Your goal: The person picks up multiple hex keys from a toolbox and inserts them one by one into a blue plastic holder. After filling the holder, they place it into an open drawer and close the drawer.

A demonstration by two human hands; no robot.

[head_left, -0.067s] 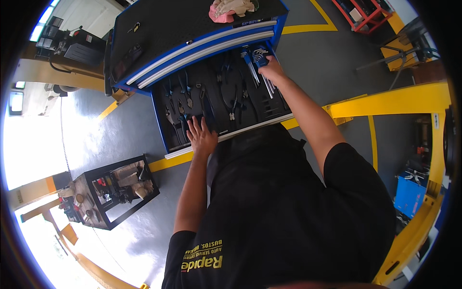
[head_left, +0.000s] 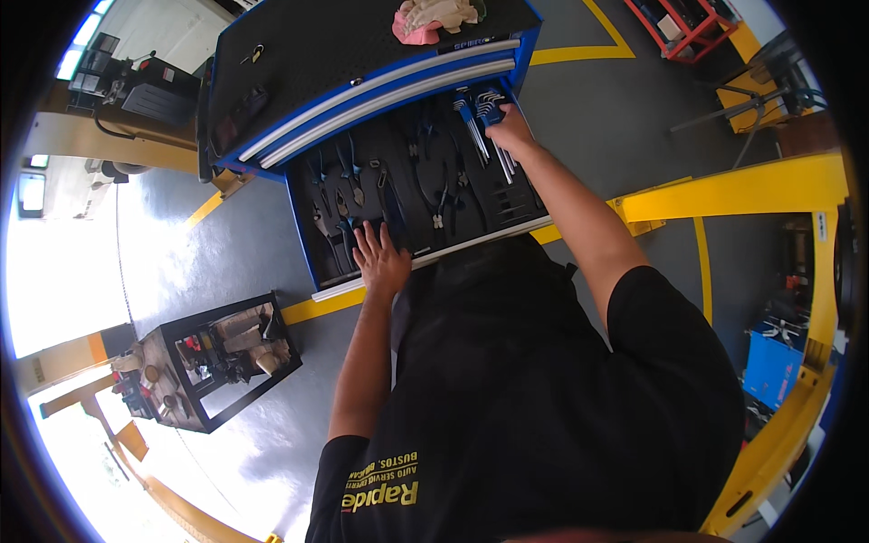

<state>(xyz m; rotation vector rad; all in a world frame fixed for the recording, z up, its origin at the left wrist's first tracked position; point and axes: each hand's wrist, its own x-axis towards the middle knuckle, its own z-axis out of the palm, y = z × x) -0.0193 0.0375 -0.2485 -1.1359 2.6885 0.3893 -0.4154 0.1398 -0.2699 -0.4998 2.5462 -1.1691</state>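
Note:
An open drawer (head_left: 362, 288) of a blue tool chest (head_left: 299, 136) lies in front of me, with several pliers (head_left: 441, 206) and an adjustable wrench (head_left: 378, 172) inside. My left hand (head_left: 384, 262) rests over the drawer's front edge, fingers spread and holding nothing. At the drawer's far right, my right hand (head_left: 512, 129) is closed on a blue-holdered hex key set (head_left: 490, 107), whose long silver keys point toward me. Another hex key set (head_left: 466, 113) lies just left of it. My right fingertips are partly hidden.
A pink and white rag (head_left: 434, 18) and a small key-like item (head_left: 258, 52) lie on the chest's black top. A black-framed cart (head_left: 217, 362) stands at left. To the right are a yellow lift arm (head_left: 733, 192), a red cart (head_left: 688, 32) and a blue box (head_left: 771, 366).

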